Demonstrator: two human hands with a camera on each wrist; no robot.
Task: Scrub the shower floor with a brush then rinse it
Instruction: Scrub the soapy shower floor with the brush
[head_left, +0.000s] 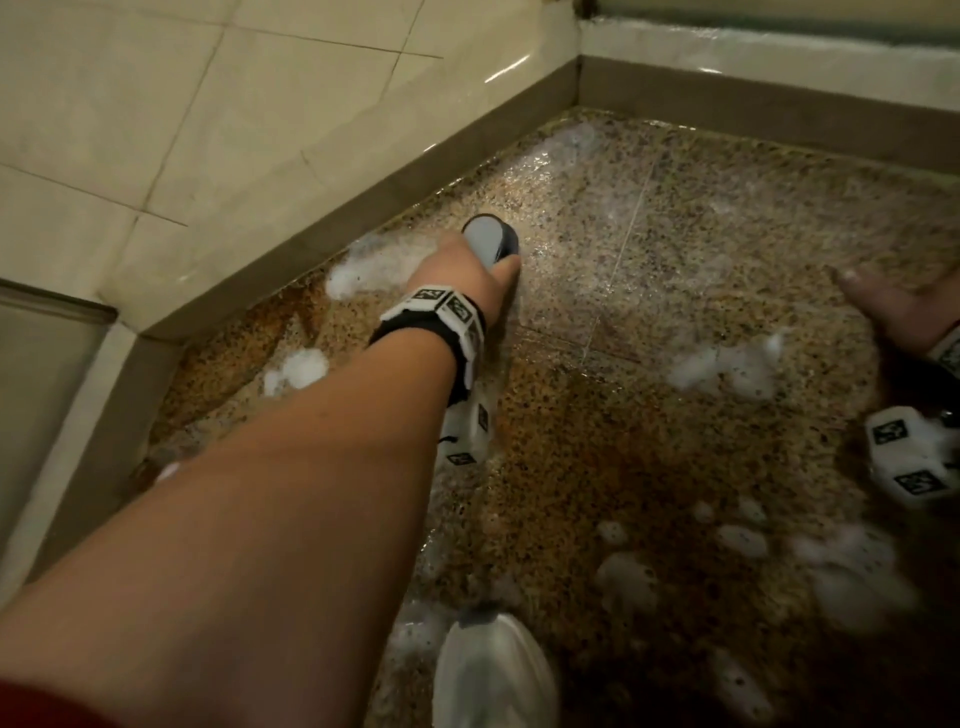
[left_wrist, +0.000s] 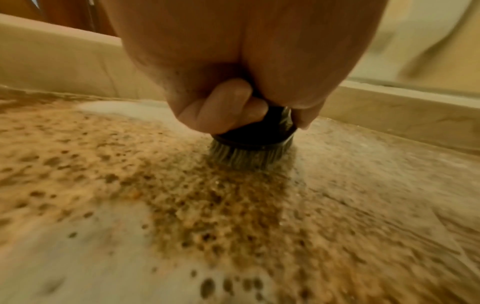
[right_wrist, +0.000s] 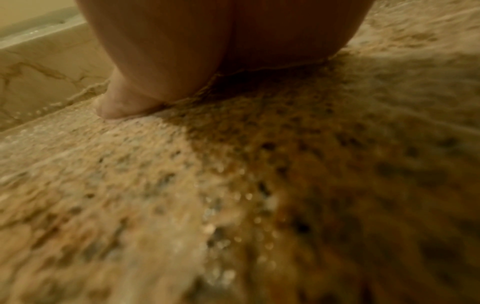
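Down low, the left hand (head_left: 457, 270) wraps its fingers (left_wrist: 223, 107) tight round the brush (left_wrist: 253, 142) — bristles pushed flat on the wet, speckled shower floor (head_left: 701, 270) near the wall, so it scrubs hard. Right hand (head_left: 893, 306) lies flat on the floor, holding nothing — likely for balance. Foam (head_left: 722, 364) sits around.

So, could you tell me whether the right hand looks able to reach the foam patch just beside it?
Probably yes: the right hand rests flat on the wet floor, holding nothing, and the foam patch lies right beside it, unobstructed.
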